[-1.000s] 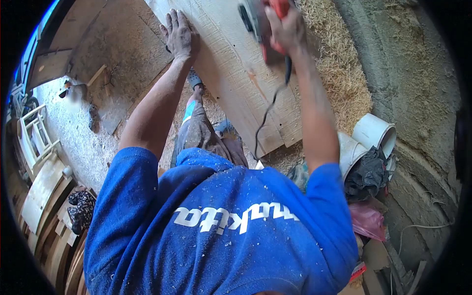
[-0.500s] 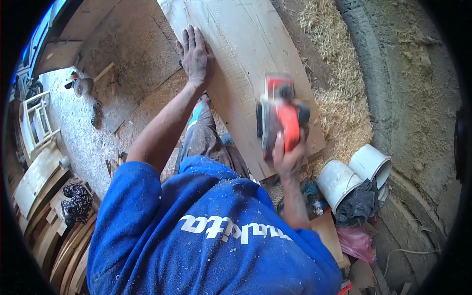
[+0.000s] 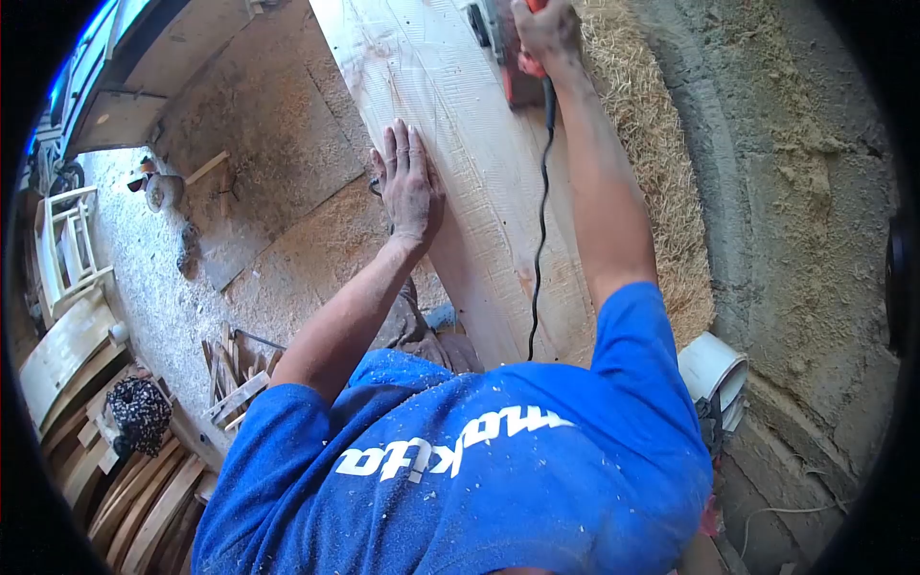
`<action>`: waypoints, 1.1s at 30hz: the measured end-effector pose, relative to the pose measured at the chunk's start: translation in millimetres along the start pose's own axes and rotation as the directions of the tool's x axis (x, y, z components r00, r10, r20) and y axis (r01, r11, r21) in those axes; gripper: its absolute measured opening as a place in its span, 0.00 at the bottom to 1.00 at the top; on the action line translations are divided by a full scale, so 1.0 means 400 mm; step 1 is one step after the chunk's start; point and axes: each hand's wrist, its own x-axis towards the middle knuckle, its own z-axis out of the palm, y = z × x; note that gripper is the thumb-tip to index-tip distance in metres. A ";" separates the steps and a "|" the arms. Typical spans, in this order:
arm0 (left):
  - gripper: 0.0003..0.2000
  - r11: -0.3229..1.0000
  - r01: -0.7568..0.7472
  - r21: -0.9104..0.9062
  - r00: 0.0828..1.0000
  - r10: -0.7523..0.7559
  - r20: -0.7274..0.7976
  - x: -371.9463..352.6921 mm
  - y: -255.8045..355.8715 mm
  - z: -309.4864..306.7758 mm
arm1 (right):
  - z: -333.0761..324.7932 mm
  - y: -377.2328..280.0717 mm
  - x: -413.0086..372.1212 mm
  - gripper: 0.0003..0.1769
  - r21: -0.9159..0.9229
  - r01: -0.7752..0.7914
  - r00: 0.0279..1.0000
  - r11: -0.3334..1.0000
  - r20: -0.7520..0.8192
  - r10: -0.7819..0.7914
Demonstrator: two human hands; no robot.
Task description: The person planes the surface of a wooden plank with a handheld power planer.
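Note:
A broad pale wooden board runs from the top of the view down to my chest, with ridged tool marks across its face. My left hand lies flat on its left edge, fingers stretched out. Near the top of the board, my right hand is wrapped round the handle of a red and black electric planer. The planer rests on the board toward its right side, its front end cut off by the frame. From its rear, a black power cord trails down over the wood toward me.
Wood shavings are heaped along the board's right side, beside a rough grey wall. A white bucket stands at lower right. Curved wooden pieces are stacked at lower left, near a pale wooden frame.
My right hand has pushed the planer from the near end of the board up to the far part. The cord now shows along the board. My left hand still lies on the left edge.

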 end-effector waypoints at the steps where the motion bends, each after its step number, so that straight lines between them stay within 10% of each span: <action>1: 0.28 1.000 -0.007 0.007 1.000 0.007 0.004 -0.006 -0.002 0.001 | 0.043 0.032 0.045 0.18 -0.001 0.002 1.000 1.000 0.001 -0.002; 3: 0.28 1.000 -0.011 0.006 1.000 0.010 0.004 -0.008 -0.008 0.005 | 0.124 0.087 0.109 0.18 -0.053 0.078 0.973 0.996 -0.212 -0.088; 7: 0.28 0.999 0.006 0.039 1.000 -0.006 0.019 -0.004 -0.016 0.002 | 0.071 0.052 -0.047 0.23 0.068 0.125 0.990 0.990 -0.073 -0.120; 8: 0.29 0.999 -0.006 0.034 1.000 0.005 0.027 0.002 -0.021 0.001 | 0.004 -0.038 -0.161 0.11 0.126 -0.086 0.993 0.988 0.092 0.075; 10: 0.31 0.985 -0.104 0.139 0.994 0.097 0.060 0.038 -0.059 0.013 | -0.006 0.013 -0.322 0.15 0.015 0.262 0.962 0.965 -0.076 -0.260; 16: 0.30 0.976 -0.166 0.138 0.984 0.173 -0.045 0.290 -0.182 0.065 | -0.180 -0.149 -1.017 0.24 0.074 -0.221 0.970 0.973 -0.084 0.226; 21: 0.29 0.983 -0.139 0.123 0.985 0.150 -0.086 0.299 -0.172 0.084 | -0.270 -0.225 -1.392 0.21 -0.181 -0.324 0.946 0.928 -0.081 0.314; 26: 0.30 0.972 -0.166 0.168 0.977 0.185 -0.107 0.304 -0.178 0.085 | -0.228 -0.196 -1.229 0.20 -0.094 -0.382 0.924 0.919 -0.025 0.381; 33: 0.26 0.983 -0.153 0.103 0.980 0.164 -0.110 0.302 -0.166 0.058 | -0.083 -0.018 -0.580 0.19 -0.090 0.017 0.989 0.996 -0.147 -0.030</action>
